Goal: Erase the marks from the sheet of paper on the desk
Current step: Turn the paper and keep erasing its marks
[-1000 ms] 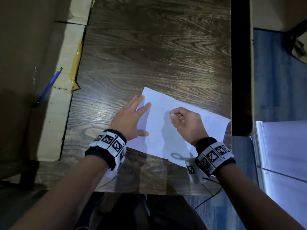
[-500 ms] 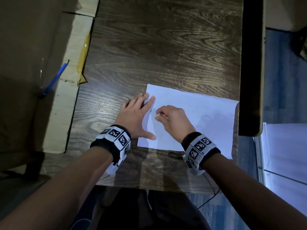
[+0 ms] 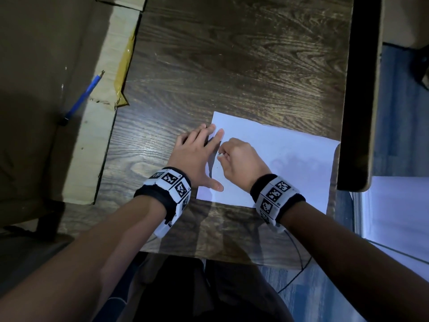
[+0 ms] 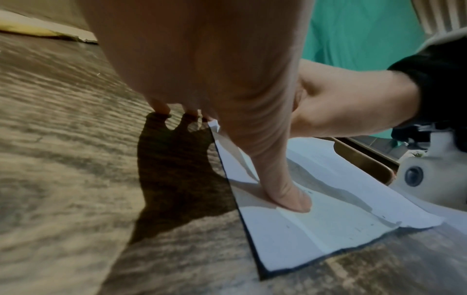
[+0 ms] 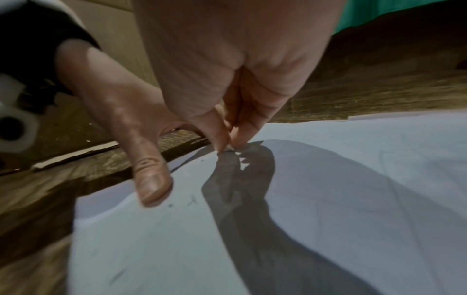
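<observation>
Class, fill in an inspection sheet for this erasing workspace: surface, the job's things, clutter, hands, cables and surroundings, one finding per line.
Surface: dark wood-grain desk, glossy.
Job's things: white sheet of paper lies flat at the desk's near right; faint small marks remain on it; a small white eraser shows at the right fingertips.
Clutter: blue pencil lies on cardboard left of the desk.
Hands: left hand presses flat on the paper's left edge, thumb on the sheet; right hand pinches the eraser against the paper.
Cables: thin black cable hangs below the right wrist.
Surroundings: blue floor to the right; green cloth behind.
</observation>
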{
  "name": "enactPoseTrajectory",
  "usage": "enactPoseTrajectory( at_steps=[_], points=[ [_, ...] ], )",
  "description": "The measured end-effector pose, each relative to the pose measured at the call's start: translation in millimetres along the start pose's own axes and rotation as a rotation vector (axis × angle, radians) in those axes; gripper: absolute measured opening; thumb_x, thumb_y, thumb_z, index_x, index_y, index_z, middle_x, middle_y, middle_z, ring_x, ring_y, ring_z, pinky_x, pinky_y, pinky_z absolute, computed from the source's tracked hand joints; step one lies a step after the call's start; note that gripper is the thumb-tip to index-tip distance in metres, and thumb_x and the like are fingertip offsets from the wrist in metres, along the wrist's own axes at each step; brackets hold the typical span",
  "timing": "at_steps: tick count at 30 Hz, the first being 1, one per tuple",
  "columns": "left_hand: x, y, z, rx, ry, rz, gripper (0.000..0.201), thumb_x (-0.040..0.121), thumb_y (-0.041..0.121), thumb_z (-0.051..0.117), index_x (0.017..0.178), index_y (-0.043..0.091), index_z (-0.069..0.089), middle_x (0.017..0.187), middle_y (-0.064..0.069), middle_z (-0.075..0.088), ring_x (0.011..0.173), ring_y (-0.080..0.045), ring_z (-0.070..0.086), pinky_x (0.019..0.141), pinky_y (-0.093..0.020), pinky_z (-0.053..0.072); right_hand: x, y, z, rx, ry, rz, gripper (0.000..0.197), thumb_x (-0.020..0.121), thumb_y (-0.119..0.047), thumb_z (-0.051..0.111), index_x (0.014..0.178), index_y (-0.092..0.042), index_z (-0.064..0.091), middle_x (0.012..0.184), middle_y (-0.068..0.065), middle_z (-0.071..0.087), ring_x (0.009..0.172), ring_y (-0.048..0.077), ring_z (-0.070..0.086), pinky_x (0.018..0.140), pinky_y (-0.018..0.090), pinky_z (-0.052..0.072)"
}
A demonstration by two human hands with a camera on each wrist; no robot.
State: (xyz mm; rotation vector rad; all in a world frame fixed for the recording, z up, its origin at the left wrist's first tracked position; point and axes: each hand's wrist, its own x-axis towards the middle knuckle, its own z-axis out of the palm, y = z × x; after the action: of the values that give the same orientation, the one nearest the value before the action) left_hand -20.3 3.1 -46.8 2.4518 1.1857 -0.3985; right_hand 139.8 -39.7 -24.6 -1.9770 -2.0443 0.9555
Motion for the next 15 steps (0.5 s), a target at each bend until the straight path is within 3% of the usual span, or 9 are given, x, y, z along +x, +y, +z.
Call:
enactPoseTrajectory(
  at_steps=[5, 10, 13, 15],
  points=[
    [1, 1, -2, 0.040, -0.012, 0.007, 0.141, 0.051, 0.091, 0.064, 0.159, 0.026, 0.000, 0.165, 0.001, 0.003, 0.151, -0.021, 0.005, 0.115, -0.045, 0.019, -11, -6, -3, -0.100, -0.121, -0.062, 0.017, 0.095, -0.012, 0.049, 0.097, -0.003, 0.063, 0.091, 0.012, 0.060, 0.082, 0.028, 0.057, 0.073, 0.038, 0.048],
    [1, 1, -2, 0.055, -0.030, 0.012, 0.143, 0.052, 0.092, 0.062, 0.159, 0.022, -0.003, 0.165, 0.002, -0.018, 0.152, -0.022, -0.012, 0.117, -0.048, 0.014, 17, -5, -8, -0.137, 0.003, 0.005, 0.021, 0.093, -0.010, 0.047, 0.107, -0.006, 0.062, 0.094, 0.013, 0.059, 0.080, 0.028, 0.054, 0.068, 0.030, 0.035],
    [2, -1, 0, 0.056, -0.039, 0.025, 0.143, 0.053, 0.093, 0.060, 0.159, 0.022, -0.006, 0.164, 0.000, -0.021, 0.152, -0.025, -0.013, 0.121, -0.050, 0.009, -7, -8, 1, -0.129, -0.059, -0.010, 0.025, 0.092, -0.017, 0.043, 0.094, -0.001, 0.062, 0.090, 0.015, 0.060, 0.081, 0.033, 0.057, 0.069, 0.035, 0.043],
    [2, -2, 0, 0.058, -0.044, 0.026, 0.143, 0.053, 0.093, 0.059, 0.158, 0.022, -0.006, 0.164, 0.001, -0.021, 0.152, -0.026, -0.013, 0.121, -0.051, 0.008, -9, -11, -4, -0.140, -0.130, -0.040, 0.023, 0.093, -0.016, 0.045, 0.096, 0.000, 0.062, 0.090, 0.015, 0.060, 0.082, 0.034, 0.058, 0.072, 0.040, 0.047]
  ],
)
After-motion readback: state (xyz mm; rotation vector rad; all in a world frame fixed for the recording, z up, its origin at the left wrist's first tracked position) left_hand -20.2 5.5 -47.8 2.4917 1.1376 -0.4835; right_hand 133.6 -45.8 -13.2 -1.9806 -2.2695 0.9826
